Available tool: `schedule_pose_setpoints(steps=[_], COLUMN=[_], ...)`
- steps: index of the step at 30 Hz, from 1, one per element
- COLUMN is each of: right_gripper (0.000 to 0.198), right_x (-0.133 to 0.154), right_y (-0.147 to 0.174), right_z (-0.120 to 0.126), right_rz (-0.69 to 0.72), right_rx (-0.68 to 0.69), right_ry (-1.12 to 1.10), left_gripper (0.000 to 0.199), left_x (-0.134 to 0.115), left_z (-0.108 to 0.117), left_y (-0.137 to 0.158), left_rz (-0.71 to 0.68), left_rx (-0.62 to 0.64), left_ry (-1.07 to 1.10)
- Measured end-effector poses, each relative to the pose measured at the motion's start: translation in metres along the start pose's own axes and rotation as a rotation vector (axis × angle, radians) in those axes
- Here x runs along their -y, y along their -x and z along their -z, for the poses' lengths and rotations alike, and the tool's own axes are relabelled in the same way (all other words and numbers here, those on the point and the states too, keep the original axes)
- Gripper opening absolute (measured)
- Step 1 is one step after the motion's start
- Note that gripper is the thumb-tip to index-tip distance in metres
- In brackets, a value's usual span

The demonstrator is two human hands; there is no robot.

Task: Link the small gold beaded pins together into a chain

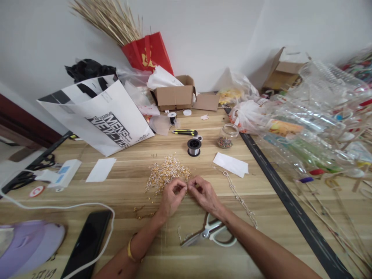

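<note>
My left hand (173,195) and my right hand (204,193) meet fingertip to fingertip at the near right edge of a pile of small gold and clear beads (166,172). Both hands are closed in a pinch. Whatever lies between the fingertips is too small to make out. Under my right forearm lies a pair of scissors (207,232) with pale handles, its blades pointing left. A beaded chain (240,199) stretches along the table to the right of my right hand. A short gold chain (142,214) rests left of my left wrist.
Beyond the beads are a wire spool (193,147), a utility knife (185,132) and a glass jar (227,136) of beads. White paper (231,164) lies at right. A phone (88,244), white cable and power strip (65,174) sit left. Plastic bottles (290,151) crowd the right.
</note>
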State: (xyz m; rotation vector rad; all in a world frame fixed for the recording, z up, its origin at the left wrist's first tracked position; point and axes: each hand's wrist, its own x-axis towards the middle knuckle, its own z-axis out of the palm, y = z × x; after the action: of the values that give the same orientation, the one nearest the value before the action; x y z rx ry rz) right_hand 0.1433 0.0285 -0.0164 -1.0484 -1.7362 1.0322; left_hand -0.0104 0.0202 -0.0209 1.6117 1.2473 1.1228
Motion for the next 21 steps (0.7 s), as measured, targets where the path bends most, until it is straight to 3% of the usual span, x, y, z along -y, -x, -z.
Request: schedule_pose_setpoints(steps=[8, 14, 21], right_gripper=[0.009, 0.009, 0.009], right_x=[0.0011, -0.0003, 0.0000], right_y=[0.0007, 0.0006, 0.0005], right_z=[-0.0001, 0.0000, 0.0008], right_rz=[0.027, 0.011, -0.003], right_rx=[0.033, 0.038, 0.054], right_ry=[-0.017, -0.027, -0.045], left_gripper=[0.003, 0.010, 0.013], left_x=[0.0002, -0.0002, -0.0007], left_z=[-0.0014, -0.0007, 0.0007], left_y=[0.0006, 0.0026, 0.0007], left_rz=[0.019, -0.181, -0.379], left_rx=[-0.026, -0.066, -0.086], left_ry=[-0.007, -0.313, -0.328])
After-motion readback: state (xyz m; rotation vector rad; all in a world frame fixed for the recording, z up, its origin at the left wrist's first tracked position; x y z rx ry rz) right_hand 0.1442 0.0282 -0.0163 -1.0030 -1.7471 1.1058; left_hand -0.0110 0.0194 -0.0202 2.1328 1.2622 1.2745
